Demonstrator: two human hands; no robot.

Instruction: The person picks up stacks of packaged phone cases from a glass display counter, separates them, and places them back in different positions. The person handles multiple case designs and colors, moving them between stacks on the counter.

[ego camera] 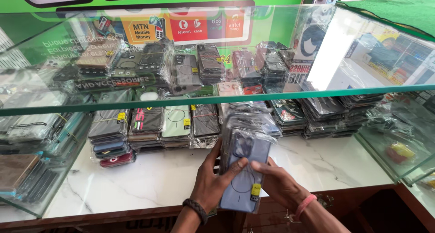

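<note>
Phone cases point(244, 163), a wrapped stack with a lilac one on top, sit low in the frame's centre, gripped by the left hand point(213, 178) and right hand point(278, 181) above the marble counter point(136, 178), below the glass shelf point(181, 101).

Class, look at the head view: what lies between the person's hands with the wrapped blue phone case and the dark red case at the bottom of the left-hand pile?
Only bare white marble counter; the head view shows nothing on that stretch.
</note>
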